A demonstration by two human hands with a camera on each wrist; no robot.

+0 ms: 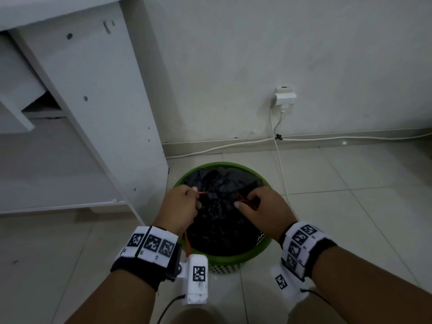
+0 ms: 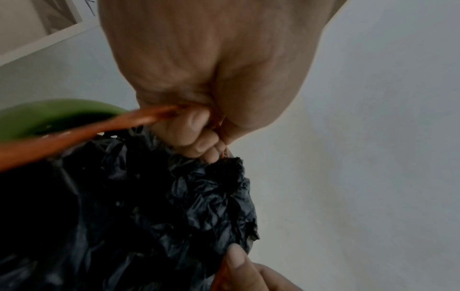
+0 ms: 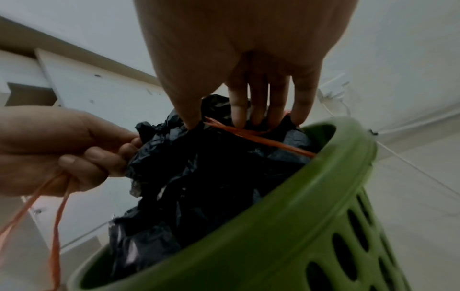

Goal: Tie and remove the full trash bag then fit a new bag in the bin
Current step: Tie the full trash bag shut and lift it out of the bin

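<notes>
A green perforated bin (image 1: 233,263) stands on the tiled floor with a crumpled black trash bag (image 1: 222,228) inside it. The bag's mouth is gathered toward the middle. My left hand (image 1: 187,204) is at the bag's left side and grips the orange drawstring (image 2: 99,128) in a closed fist (image 2: 199,133); a loop of it hangs below the hand (image 3: 57,216). My right hand (image 1: 254,202) is at the bag's right side. Its fingers (image 3: 259,102) reach into the bag's hem, and its thumb and fingers pinch the other drawstring loop (image 3: 261,139) above the bin's rim (image 3: 323,167).
A white cabinet side panel (image 1: 93,101) stands just left of the bin. On the wall behind are a socket with a plug (image 1: 284,97) and white cables (image 1: 233,146) running along the skirting and down the floor to the bin's right. Bare tiles (image 1: 350,202) lie to the right.
</notes>
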